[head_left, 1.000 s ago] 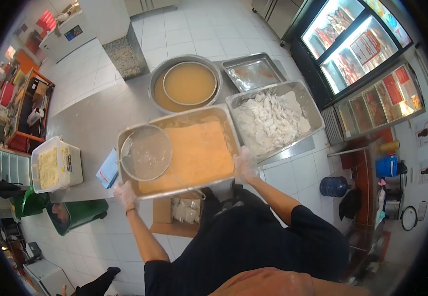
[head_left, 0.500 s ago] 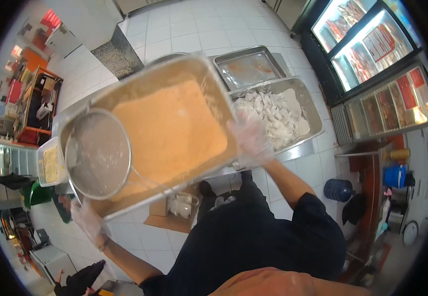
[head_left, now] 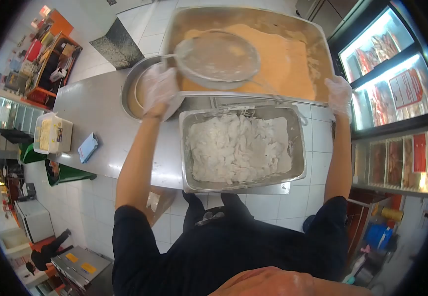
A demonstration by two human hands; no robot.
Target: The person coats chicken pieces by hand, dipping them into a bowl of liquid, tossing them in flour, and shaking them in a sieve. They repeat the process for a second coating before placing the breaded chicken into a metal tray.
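Head view: the gloved left hand (head_left: pixel 158 89) and right hand (head_left: pixel 339 93) each clasp an opposite end of the metal tray (head_left: pixel 321 49) of orange coating. It is raised level between them, likely so the sieve (head_left: pixel 219 54) lying inside stays put, with the pan (head_left: pixel 298 143) of floured white pieces just below the grips, nearer the body.

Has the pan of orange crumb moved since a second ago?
Yes. The orange crumb pan left the table beside the pan of white pieces and is now raised beyond that pan.

One head-worn fisheye view; it looks steeply down, close over the table (head_left: pixel 93 106).
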